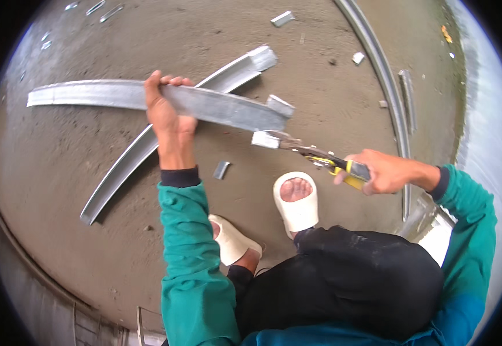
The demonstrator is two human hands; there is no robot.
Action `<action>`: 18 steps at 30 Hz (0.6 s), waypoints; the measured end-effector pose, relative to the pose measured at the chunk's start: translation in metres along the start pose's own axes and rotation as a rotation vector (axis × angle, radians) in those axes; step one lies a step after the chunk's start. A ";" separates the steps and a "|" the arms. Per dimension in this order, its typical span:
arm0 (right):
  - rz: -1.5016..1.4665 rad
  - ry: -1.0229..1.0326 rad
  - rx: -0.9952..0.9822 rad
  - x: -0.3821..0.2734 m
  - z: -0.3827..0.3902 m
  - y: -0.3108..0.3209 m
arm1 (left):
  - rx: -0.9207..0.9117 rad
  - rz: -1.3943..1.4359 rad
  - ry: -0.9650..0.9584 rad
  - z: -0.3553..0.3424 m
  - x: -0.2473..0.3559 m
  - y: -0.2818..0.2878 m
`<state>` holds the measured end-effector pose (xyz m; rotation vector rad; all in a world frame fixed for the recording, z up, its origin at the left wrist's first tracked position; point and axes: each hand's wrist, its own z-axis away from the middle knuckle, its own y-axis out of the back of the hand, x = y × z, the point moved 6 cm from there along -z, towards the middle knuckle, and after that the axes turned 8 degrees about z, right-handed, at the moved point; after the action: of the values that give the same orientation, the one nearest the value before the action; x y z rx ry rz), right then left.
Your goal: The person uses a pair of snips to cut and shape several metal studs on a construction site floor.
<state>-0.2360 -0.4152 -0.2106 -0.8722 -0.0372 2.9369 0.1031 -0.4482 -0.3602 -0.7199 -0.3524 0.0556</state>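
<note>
My left hand is wrapped round a long galvanized metal channel, which lies crosswise in front of me. In my right hand is a pair of tin snips with yellow and black handles. The jaws of the snips are at the channel's right end, by a bent-out metal flap. Exactly how the blades meet the metal is too small to tell. Another flap stands at the far corner of that end. Beneath the held channel, a second metal channel slants across the floor.
Small metal offcuts lie about, one near my feet and another farther off. Along the right runs a long metal track, with a shorter strip beside it. My feet, in cream slides, stand on the grey-brown floor.
</note>
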 end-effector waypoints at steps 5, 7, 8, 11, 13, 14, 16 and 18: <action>0.018 -0.110 -0.009 -0.021 0.008 0.005 | -0.004 -0.015 -0.025 0.013 0.001 -0.012; 0.060 -0.077 -0.045 -0.020 0.005 0.003 | 0.011 -0.033 -0.037 0.017 0.005 -0.013; 0.044 -0.077 -0.018 -0.020 0.006 0.003 | 0.013 -0.033 -0.041 0.018 0.006 -0.013; 0.018 -0.084 0.009 -0.020 0.006 0.002 | -0.011 -0.009 -0.022 0.017 0.007 -0.015; 0.009 -0.094 0.011 -0.019 0.007 0.002 | -0.025 -0.001 -0.022 0.018 0.005 -0.016; 0.022 -0.074 0.000 -0.020 0.007 0.001 | -0.026 -0.001 -0.022 0.018 0.005 -0.016; 0.033 -0.055 -0.012 -0.021 0.008 -0.001 | -0.036 -0.010 -0.029 0.019 0.005 -0.015; 0.080 -0.104 -0.015 -0.015 0.006 -0.003 | -0.037 0.002 -0.020 0.016 0.003 -0.015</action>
<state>-0.2264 -0.4139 -0.1969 -0.7382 -0.0310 3.0579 0.0999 -0.4489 -0.3383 -0.7564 -0.3731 0.0584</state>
